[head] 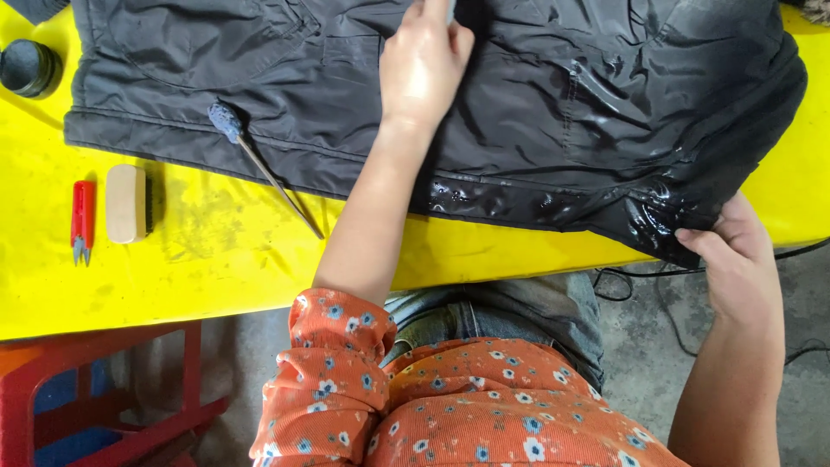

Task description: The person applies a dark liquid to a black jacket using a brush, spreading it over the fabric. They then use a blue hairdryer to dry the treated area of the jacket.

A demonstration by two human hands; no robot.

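A black jacket (519,112) lies spread over the far half of a yellow table (216,268), its near right hem wet and shiny. The left hand (424,65) presses on its middle, fingers together. The right hand (735,251) pinches the wet right corner. On the left lie a dauber (259,164), a brush (130,203), red snips (82,220) and a tin (28,67).

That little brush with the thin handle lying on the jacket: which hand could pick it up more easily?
Probably the left hand: it rests on the jacket nearer the brush. The right hand grips the jacket's wet corner at the table's far edge.
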